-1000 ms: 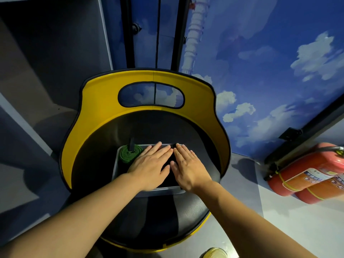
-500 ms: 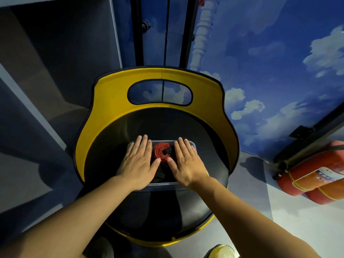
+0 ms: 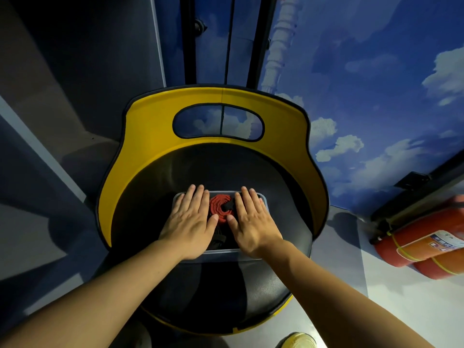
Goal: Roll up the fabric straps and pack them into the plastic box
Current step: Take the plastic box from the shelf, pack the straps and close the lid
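— Pressing down? Both the left hand (image 3: 191,219) and right hand (image 3: 251,219) lie flat, fingers straight, atop the plastic box (image 3: 263,198).
— Gripping nothing; a red rolled strap (image 3: 218,206) sits inside, on the chair (image 3: 155,126).

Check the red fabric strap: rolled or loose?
Rolled: the red fabric strap sits coiled in the clear plastic box between both flat hands.
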Motion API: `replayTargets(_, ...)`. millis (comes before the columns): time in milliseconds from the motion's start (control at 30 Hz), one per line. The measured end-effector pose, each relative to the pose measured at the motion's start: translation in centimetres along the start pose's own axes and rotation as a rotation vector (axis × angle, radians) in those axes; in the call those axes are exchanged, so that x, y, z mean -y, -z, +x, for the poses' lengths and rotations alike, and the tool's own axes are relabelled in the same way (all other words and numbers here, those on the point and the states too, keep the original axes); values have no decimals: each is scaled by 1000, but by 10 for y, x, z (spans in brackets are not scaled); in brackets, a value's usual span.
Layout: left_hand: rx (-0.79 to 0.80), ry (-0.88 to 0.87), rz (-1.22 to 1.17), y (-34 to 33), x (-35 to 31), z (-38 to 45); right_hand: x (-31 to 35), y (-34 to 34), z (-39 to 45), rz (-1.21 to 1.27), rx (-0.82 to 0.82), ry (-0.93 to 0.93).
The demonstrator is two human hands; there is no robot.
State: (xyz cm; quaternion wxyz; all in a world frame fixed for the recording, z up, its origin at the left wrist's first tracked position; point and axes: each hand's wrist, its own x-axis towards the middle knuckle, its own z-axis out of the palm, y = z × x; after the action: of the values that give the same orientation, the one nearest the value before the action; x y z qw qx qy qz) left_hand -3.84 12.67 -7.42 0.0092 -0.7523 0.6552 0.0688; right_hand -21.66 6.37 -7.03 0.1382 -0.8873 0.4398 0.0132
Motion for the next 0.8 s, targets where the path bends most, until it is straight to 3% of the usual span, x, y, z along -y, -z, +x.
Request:
replayTargets(200, 12, -24, 11, -2, 2, -2, -6, -6, 12, -46, -78, 12)
replayTargets(800, 92, 20, -53, 33, -9, -20, 9, 30, -20, -14, 47, -35)
